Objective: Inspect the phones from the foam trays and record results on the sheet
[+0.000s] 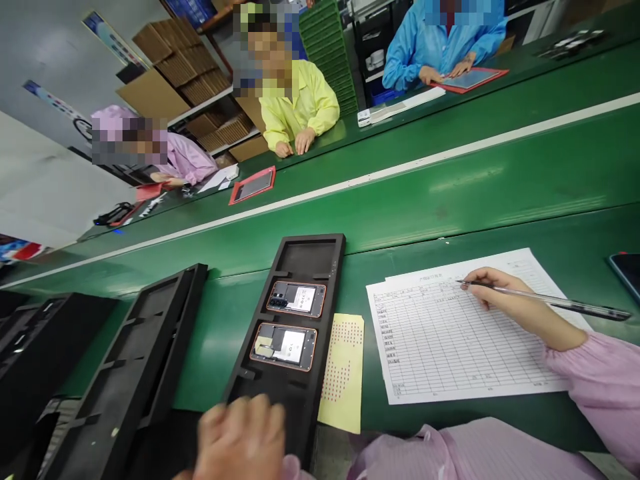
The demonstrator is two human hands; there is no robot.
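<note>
My right hand [493,290] pinches a slim ballpoint pen [575,304], its tip at the upper rows of a printed table form [450,340]. Handwritten marks run down the form's left column. Blurred by motion, my left hand [243,437] is over the near end of a black foam tray [313,250]; its fingers look curled together, and anything inside them is hidden. Two opened phones lie in the tray: an upper one [297,298] with its camera module showing and a lower one [283,346] with a white battery label. Beside the tray lies a yellow sheet [345,373] with rows of red marks.
More black trays [135,333] stand at the left. A dark phone [625,270] lies at the right edge. Across the green bench [400,200], several co-workers sit; a red-edged mat [253,185] lies before one in yellow, and one in blue handles another red mat [473,79].
</note>
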